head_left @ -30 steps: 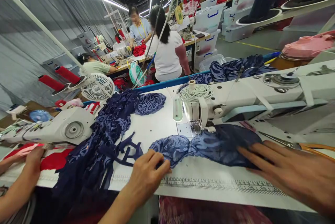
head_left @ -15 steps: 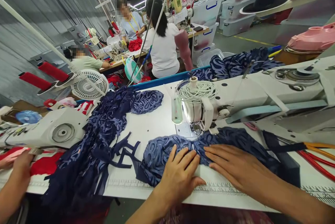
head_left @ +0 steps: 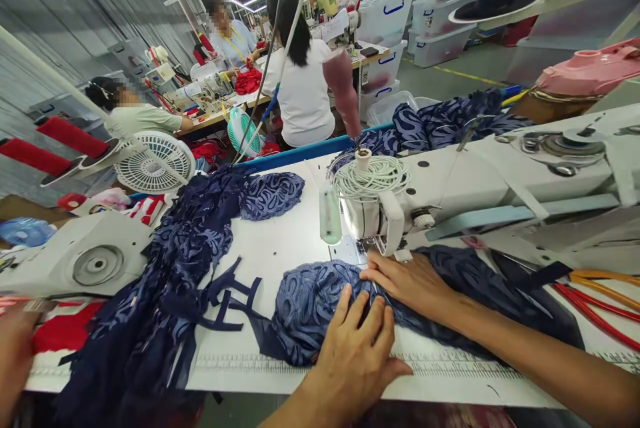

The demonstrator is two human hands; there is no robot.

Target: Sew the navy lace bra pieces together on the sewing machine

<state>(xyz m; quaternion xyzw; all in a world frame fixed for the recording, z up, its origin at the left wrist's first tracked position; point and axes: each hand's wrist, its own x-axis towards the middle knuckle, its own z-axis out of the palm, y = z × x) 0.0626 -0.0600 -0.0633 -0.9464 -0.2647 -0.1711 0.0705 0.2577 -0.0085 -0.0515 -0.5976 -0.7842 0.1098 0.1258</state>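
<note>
A navy lace garment piece (head_left: 310,301) lies on the white sewing table (head_left: 280,248), right in front of the sewing machine (head_left: 450,195). My left hand (head_left: 357,348) rests flat on the lace with its fingers stretched out. My right hand (head_left: 407,278) presses the lace down just under the machine's needle area (head_left: 373,248), fingers extended towards the left. Neither hand holds anything; both lie on the fabric and nearly touch each other.
A heap of navy lace pieces (head_left: 190,248) trails off the table's left front. Red and orange cables (head_left: 600,295) lie at the right. A second machine (head_left: 85,261) and a co-worker's hand (head_left: 15,348) sit at the left. A fan (head_left: 150,161) and several seated people are behind.
My right hand slid left and forward, up to the needle area. My left hand moved right onto the lace and flattened. The lace bunched closer under the machine.
</note>
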